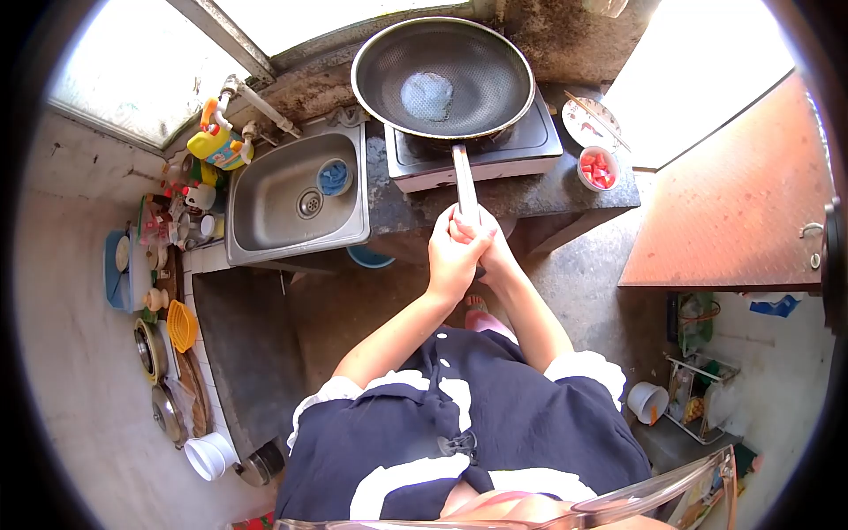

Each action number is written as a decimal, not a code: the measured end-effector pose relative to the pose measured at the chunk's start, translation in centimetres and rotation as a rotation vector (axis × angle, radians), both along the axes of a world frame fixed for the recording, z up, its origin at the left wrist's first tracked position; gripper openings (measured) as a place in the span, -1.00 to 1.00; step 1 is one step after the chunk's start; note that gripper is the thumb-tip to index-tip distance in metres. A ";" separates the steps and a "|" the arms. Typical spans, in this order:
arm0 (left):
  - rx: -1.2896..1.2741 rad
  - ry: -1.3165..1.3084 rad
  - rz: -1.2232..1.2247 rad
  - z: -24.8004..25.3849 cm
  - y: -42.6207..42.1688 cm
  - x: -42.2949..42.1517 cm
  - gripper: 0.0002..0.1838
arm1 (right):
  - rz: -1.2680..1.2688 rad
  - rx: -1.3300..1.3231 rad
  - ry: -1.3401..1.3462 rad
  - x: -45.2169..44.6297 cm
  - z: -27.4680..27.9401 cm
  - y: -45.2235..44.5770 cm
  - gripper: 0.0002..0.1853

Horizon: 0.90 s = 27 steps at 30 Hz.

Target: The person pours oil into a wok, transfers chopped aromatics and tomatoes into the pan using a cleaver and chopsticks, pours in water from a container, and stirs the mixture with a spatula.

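Observation:
A dark frying pan [490, 75] with a pale, shiny patch [427, 95] on its inner surface sits over a gas stove [530, 146], tilted slightly. Its long metal handle [463, 177] points toward my body. My left hand [452, 252] is wrapped around the end of that handle. Pressed up against it, my right hand [495, 243] also closes around the same handle, its fingers partly hidden by the left ones.
Left of the stove is a steel sink [265, 238] holding a cup with blue contents [334, 177]. On the right stand a bowl of red pieces [599, 169] and a plate with chopsticks [583, 124]. A wooden door [733, 194] stands farther right. Bottles and a yellow jug [216, 147] line the left.

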<state>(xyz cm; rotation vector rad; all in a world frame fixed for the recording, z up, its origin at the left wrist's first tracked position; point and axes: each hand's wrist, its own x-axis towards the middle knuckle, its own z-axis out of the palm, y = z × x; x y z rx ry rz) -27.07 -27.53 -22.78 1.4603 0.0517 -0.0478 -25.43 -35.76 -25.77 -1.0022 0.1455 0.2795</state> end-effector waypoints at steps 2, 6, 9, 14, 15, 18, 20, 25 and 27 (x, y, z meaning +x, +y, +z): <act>0.041 -0.030 0.000 -0.2 -0.1 0.1 -0.39 | 0.002 0.074 0.019 -0.1 0.5 -0.1 -0.78; 0.064 -0.049 -0.001 0.0 -0.2 0.0 -0.33 | 0.028 0.102 0.009 0.0 0.7 -0.4 -0.77; 0.068 -0.047 0.002 0.8 -0.3 -0.2 -0.33 | 0.009 0.106 -0.001 0.0 0.8 -0.4 -0.75; 0.047 -0.040 -0.024 0.9 -0.1 0.0 -0.35 | -0.005 0.140 -0.062 0.0 1.7 -0.2 -0.82; 0.041 -0.040 -0.027 1.1 -0.1 0.0 -0.36 | -0.017 0.174 -0.096 0.1 2.1 -0.1 -0.84; -0.028 -0.026 -0.045 2.5 -0.3 0.0 -0.41 | 0.013 0.194 -0.073 -0.1 3.3 -0.5 -0.85; -0.054 -0.012 -0.044 3.4 -0.5 -0.1 -0.48 | 0.020 0.174 -0.068 -0.2 4.5 -0.8 -0.86; -0.226 0.053 -0.100 7.1 -0.9 0.0 -0.72 | 0.017 0.186 -0.051 -0.1 7.3 -1.3 -0.86; -0.254 0.108 -0.115 7.9 -0.8 -0.1 -0.73 | 0.021 0.172 -0.049 0.1 8.6 -1.6 -0.88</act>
